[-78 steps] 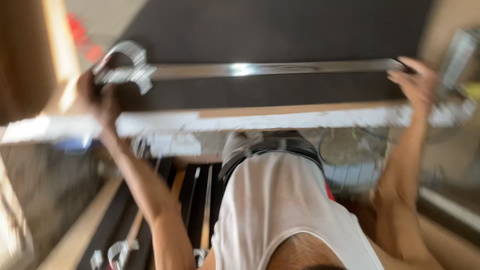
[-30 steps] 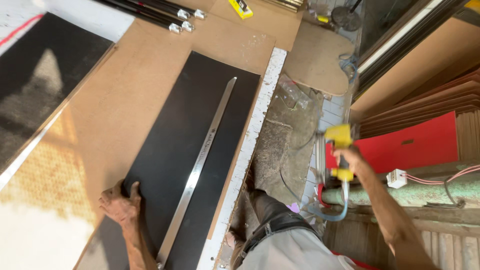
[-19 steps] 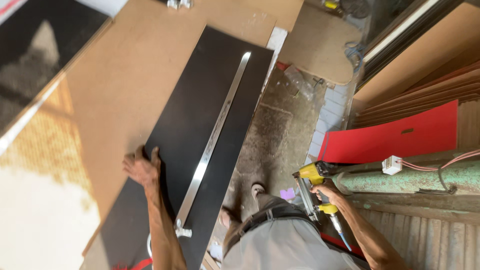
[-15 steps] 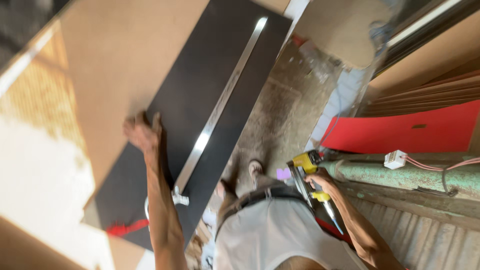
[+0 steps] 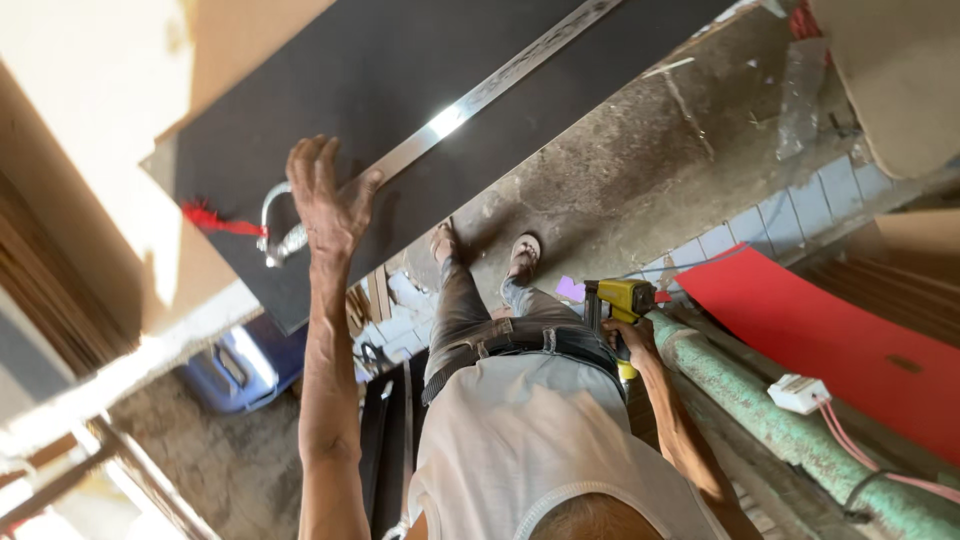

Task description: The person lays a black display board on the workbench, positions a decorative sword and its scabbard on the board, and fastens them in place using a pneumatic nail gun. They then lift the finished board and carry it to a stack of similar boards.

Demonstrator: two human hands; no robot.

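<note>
My left hand (image 5: 330, 200) lies flat, fingers spread, on a long black board (image 5: 400, 90) that rests on a brown sheet. Under its fingertips runs a long metal straightedge (image 5: 480, 95) with a clamp (image 5: 275, 235) at its near end, beside a red scrap (image 5: 215, 220). My right hand (image 5: 625, 335) grips a yellow and black nail gun (image 5: 620, 300), held low at my waist, well apart from the board.
A red sheet (image 5: 820, 320) leans at the right over a green pipe (image 5: 760, 400) with a white connector (image 5: 800, 393) and pink wires. A blue container (image 5: 235, 365) sits under the bench. Dirt floor and pale tiles lie below my sandalled feet.
The view has swung so the board now fills the top. My left hand moved down the board to the clamp end. My right hand brought the nail gun down to my waist.
</note>
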